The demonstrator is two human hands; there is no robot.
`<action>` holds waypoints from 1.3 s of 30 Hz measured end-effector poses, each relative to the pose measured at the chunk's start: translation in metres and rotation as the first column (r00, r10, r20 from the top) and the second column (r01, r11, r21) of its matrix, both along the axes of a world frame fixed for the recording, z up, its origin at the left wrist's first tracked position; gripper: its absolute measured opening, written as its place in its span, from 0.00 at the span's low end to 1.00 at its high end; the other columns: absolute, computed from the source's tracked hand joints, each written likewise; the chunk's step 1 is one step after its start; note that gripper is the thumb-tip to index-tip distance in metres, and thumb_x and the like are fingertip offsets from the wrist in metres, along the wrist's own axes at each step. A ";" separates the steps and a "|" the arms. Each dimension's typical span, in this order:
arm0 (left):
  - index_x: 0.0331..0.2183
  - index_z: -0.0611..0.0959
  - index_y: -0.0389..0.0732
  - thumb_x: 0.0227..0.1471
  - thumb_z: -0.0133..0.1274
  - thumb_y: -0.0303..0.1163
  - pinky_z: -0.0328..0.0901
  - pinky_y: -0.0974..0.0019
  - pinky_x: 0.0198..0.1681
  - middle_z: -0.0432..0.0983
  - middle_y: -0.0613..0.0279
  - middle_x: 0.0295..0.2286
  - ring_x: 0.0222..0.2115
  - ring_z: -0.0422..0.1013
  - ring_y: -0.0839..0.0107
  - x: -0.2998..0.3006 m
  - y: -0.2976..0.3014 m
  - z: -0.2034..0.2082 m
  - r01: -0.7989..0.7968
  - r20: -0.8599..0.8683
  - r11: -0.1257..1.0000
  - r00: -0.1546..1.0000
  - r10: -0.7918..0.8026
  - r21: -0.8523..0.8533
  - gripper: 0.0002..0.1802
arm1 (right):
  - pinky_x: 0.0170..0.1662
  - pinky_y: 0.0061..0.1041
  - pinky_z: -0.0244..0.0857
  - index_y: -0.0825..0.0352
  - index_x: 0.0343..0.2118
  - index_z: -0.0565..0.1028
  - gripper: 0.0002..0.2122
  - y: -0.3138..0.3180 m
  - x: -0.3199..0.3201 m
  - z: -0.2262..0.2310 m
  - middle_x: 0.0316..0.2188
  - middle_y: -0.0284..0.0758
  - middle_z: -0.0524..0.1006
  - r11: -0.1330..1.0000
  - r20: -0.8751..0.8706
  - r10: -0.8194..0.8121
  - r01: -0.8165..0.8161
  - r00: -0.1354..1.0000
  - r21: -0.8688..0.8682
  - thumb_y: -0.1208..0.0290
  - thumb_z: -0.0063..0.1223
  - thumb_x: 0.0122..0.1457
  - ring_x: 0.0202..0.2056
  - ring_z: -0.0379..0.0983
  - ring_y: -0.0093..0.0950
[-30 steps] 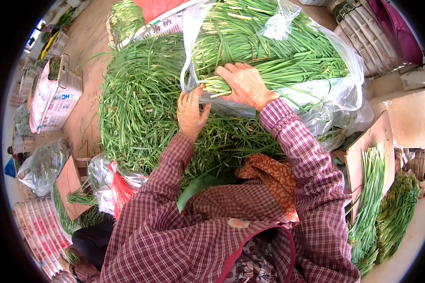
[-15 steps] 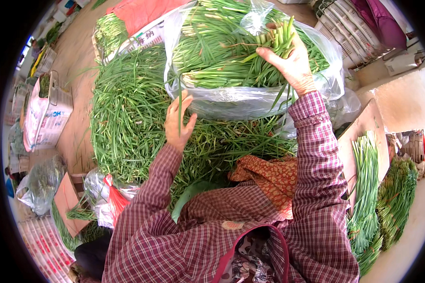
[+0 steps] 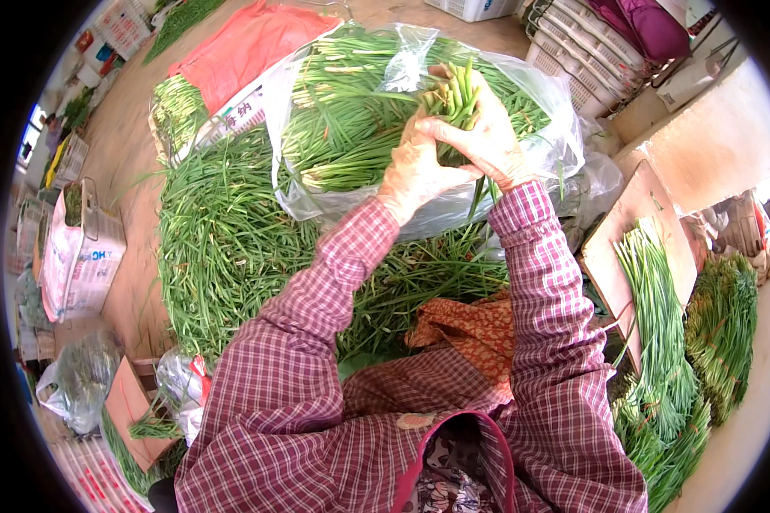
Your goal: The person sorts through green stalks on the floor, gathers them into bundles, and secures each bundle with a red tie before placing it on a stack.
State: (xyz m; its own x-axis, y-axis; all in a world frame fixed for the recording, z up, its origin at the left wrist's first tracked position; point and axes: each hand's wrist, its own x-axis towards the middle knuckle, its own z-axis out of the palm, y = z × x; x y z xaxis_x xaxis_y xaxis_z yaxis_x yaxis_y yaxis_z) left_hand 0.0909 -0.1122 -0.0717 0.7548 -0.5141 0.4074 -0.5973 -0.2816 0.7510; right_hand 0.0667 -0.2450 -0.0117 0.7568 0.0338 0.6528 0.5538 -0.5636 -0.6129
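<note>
My right hand (image 3: 490,144) is closed round a bunch of garlic chives (image 3: 456,92), its pale cut ends pointing up and away from me. My left hand (image 3: 415,169) has its fingers bent against the near left side of the same bunch, touching my right thumb; its fingertips are partly hidden. Green leaves hang below the right hand. Beneath both hands, a clear plastic bag (image 3: 565,141) lies spread round a layer of garlic chives (image 3: 342,111). Closer to me is a large loose heap of chives (image 3: 222,248).
At the right, a bundle of chives (image 3: 654,325) leans by a cardboard sheet (image 3: 633,222). A red plastic sheet (image 3: 248,47) covers another pile at the far left. White crates (image 3: 565,64) stand at the far right. An orange patterned cloth (image 3: 466,333) lies across my lap.
My left hand has moved right and away from me, from beside the bag's near edge onto the bunch. The bunch and my right hand have shifted slightly left in the picture.
</note>
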 end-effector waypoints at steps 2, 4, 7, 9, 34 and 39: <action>0.59 0.60 0.40 0.32 0.71 0.49 0.58 0.56 0.60 0.56 0.47 0.58 0.58 0.57 0.48 -0.008 -0.009 -0.004 0.009 -0.018 0.999 1.000 -0.009 -0.040 0.57 | 0.50 0.32 0.66 0.67 0.51 0.69 0.34 -0.002 -0.013 0.004 0.43 0.39 0.77 0.997 0.032 -0.060 0.061 0.998 -0.038 0.59 0.71 0.41 0.45 0.74 0.36; 0.60 0.58 0.41 0.31 0.71 0.48 0.56 0.55 0.61 0.58 0.50 0.57 0.59 0.56 0.51 -0.011 -0.014 -0.007 -0.005 0.096 1.000 0.995 0.007 -0.020 0.58 | 0.48 0.32 0.68 0.67 0.50 0.70 0.32 -0.001 -0.021 0.006 0.42 0.39 0.77 0.998 -0.017 -0.057 0.057 0.998 -0.002 0.61 0.71 0.42 0.44 0.75 0.37; 0.61 0.55 0.40 0.31 0.70 0.50 0.45 0.53 0.66 0.56 0.49 0.59 0.62 0.50 0.53 -0.008 -0.022 -0.017 -0.048 0.370 0.997 0.929 0.024 0.054 0.61 | 0.44 0.27 0.71 0.67 0.47 0.73 0.25 -0.015 -0.028 0.009 0.37 0.36 0.80 0.989 0.017 -0.132 0.131 0.991 0.073 0.65 0.69 0.45 0.38 0.77 0.29; 0.63 0.49 0.39 0.32 0.69 0.53 0.39 0.52 0.67 0.53 0.48 0.61 0.64 0.47 0.53 0.009 -0.021 -0.029 -0.074 0.314 0.942 0.949 -0.035 0.328 0.66 | 0.44 0.24 0.71 0.67 0.45 0.74 0.21 -0.018 -0.039 0.029 0.36 0.33 0.80 0.971 0.096 -0.145 0.123 0.985 0.203 0.68 0.67 0.48 0.38 0.77 0.23; 0.54 0.74 0.41 0.50 0.57 0.26 0.56 0.61 0.61 0.75 0.58 0.48 0.54 0.66 0.69 -0.008 0.099 0.049 0.364 -0.173 0.930 0.914 -0.366 -0.045 0.27 | 0.31 0.26 0.73 0.66 0.35 0.75 0.13 -0.096 -0.170 0.157 0.24 0.36 0.78 0.667 0.374 -0.011 -0.272 0.927 0.693 0.60 0.55 0.58 0.24 0.77 0.29; 0.64 0.55 0.44 0.26 0.73 0.41 0.43 0.55 0.67 0.54 0.51 0.62 0.64 0.48 0.60 -0.096 0.041 0.028 0.093 0.314 0.968 0.935 -0.165 0.231 0.66 | 0.33 0.28 0.74 0.67 0.37 0.75 0.13 -0.102 -0.166 0.157 0.24 0.36 0.79 0.651 0.380 0.015 -0.298 0.925 0.698 0.60 0.54 0.58 0.25 0.77 0.29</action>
